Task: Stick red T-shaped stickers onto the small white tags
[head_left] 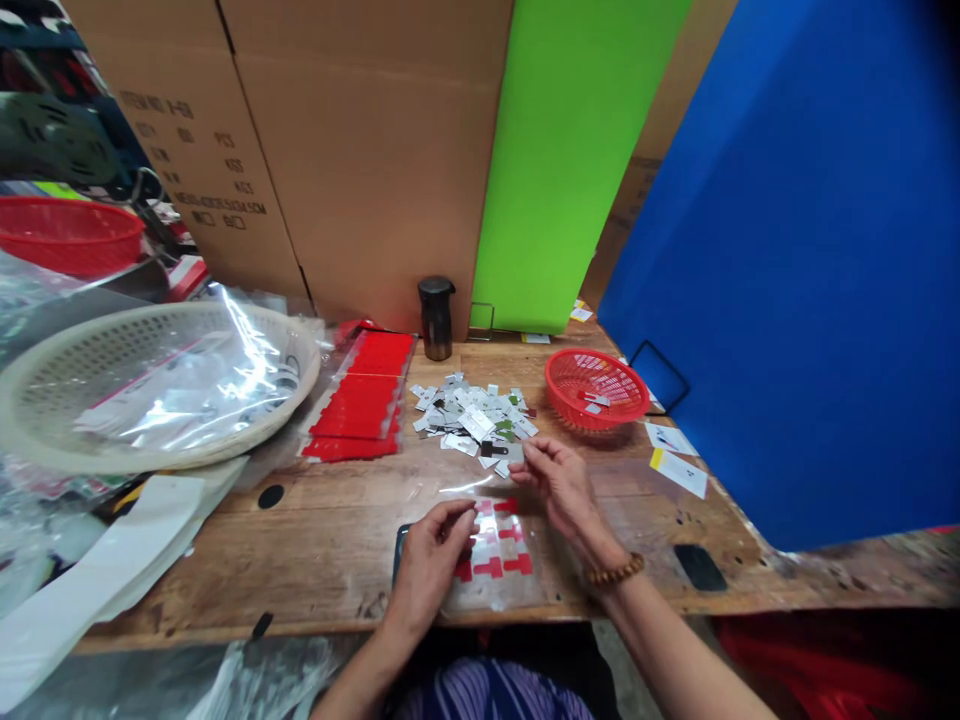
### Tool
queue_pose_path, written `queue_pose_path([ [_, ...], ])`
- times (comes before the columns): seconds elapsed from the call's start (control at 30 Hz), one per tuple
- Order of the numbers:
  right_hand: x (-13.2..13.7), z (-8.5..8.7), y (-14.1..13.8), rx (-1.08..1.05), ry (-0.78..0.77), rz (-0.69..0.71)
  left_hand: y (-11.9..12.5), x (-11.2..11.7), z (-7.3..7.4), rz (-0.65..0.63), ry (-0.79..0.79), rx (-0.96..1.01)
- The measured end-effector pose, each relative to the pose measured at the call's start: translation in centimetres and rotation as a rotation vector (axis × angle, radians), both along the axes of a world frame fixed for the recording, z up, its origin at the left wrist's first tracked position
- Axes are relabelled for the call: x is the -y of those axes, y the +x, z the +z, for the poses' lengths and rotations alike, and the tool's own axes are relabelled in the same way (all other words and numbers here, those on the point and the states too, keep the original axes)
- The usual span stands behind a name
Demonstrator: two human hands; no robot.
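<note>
My right hand [559, 492] pinches a small flat metal piece [513, 453] with a dark slotted end, just over the near edge of a pile of similar flat pieces [472, 412]. These are mostly silver-grey, a few of them green or dark. Nearer to me lies a clear sheet with red T-shaped patches [489, 567] in rows. My left hand [429, 562] is over the left side of that sheet, thumb and forefinger closed together. Whatever is between those fingertips, if anything, is hidden. A dark, rounded-corner object [400, 550] shows partly from under the left hand.
A red basket [559, 385] with a few pieces stands right of the pile. Red sheets in clear film [360, 395] lie left of it, beside a large cream basket [45, 460] of plastic bags. Behind are a dark jug [436, 325], cardboard [375, 170], and green [562, 150] and blue [810, 300] boards.
</note>
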State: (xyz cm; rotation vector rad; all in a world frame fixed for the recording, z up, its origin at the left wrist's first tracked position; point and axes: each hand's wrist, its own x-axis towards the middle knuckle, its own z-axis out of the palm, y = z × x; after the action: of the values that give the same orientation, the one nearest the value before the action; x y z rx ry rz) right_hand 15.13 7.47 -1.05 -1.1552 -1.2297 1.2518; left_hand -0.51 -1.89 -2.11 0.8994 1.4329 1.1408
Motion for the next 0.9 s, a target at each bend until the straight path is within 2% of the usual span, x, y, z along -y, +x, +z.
queue_pose_path([
  [0.1,3.4,-0.1,-1.1,-0.484,-0.322,0.019,0.9,-0.3,0.4,-0.012,-0.041,0.162],
  [0.2,6.5,-0.6,-2.4,-0.634,-0.433,0.029,2.0,-0.3,0.4,0.023,0.005,0.25],
  [0.27,7.9,-1.0,-2.7,-0.611,-0.445,0.055,2.3,-0.2,0.4,0.045,0.005,0.293],
  [0.33,8.8,-1.4,-2.3,-0.47,-0.411,0.121,2.3,0.1,0.6,0.028,-0.027,0.343],
  [0.43,8.9,-1.6,-0.4,-0.206,-0.289,0.147,2.0,0.6,1.3,-0.086,-0.093,0.397],
  [0.5,8.5,-1.5,1.1,-0.133,-0.23,0.123,1.9,1.1,2.0,-0.171,-0.157,0.392],
  [0.57,8.2,-1.3,2.1,-0.174,-0.227,0.182,2.0,1.6,2.7,-0.264,-0.212,0.387],
  [0.67,8.2,-1.1,2.6,-0.358,-0.336,0.433,2.4,2.3,3.4,-0.404,-0.243,0.4],
  [0.73,8.5,-1.1,2.4,-0.474,-0.413,0.538,2.6,2.6,3.6,-0.454,-0.251,0.403],
  [0.9,9.2,-1.5,1.9,-0.684,-0.417,0.505,2.8,3.0,3.7,-0.424,-0.279,0.384],
])
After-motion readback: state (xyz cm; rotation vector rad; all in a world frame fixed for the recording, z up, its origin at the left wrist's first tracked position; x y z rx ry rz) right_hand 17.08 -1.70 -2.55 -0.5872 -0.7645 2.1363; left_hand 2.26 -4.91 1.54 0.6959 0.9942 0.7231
